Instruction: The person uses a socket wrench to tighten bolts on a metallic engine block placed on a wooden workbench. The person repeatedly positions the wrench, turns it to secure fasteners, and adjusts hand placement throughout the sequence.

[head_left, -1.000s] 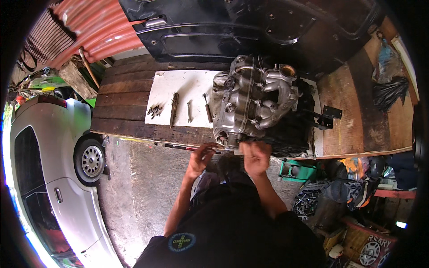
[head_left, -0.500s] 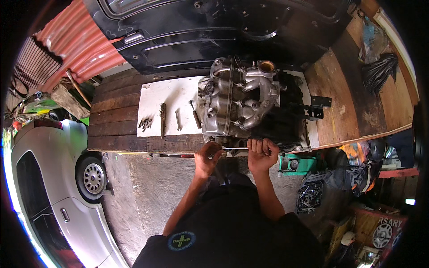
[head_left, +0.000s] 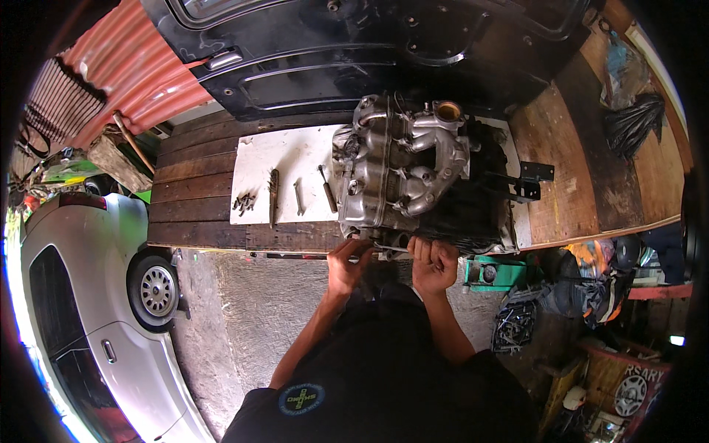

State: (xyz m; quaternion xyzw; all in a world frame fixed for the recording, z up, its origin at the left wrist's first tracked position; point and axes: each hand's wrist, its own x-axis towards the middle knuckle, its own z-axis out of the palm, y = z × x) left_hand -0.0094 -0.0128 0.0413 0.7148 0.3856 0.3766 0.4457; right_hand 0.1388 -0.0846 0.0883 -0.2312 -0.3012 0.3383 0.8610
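Note:
A grey metal engine [head_left: 402, 173] with an intake manifold sits on a wooden truck bed [head_left: 199, 188], partly on a white sheet [head_left: 284, 159]. My left hand [head_left: 347, 266] and my right hand [head_left: 434, 264] are both at the engine's near lower edge, by the bed's rim. The right hand is closed in a fist around a thin metal tool or rod [head_left: 391, 251] that runs across between the two hands. The left hand's fingers curl at the other end of it. What the tool bears on is hidden by the hands.
On the white sheet lie a few hand tools [head_left: 274, 193] and a small heap of bolts [head_left: 244, 201]. A silver car [head_left: 88, 310] stands at the left. A green box [head_left: 496, 272], dark bags and clutter fill the ground at the right. A black vehicle door [head_left: 354, 44] hangs beyond.
Both hands moved up from below the bed's edge to the engine's lower edge and closed on the tool. The view shifted, so the engine sits lower and more central.

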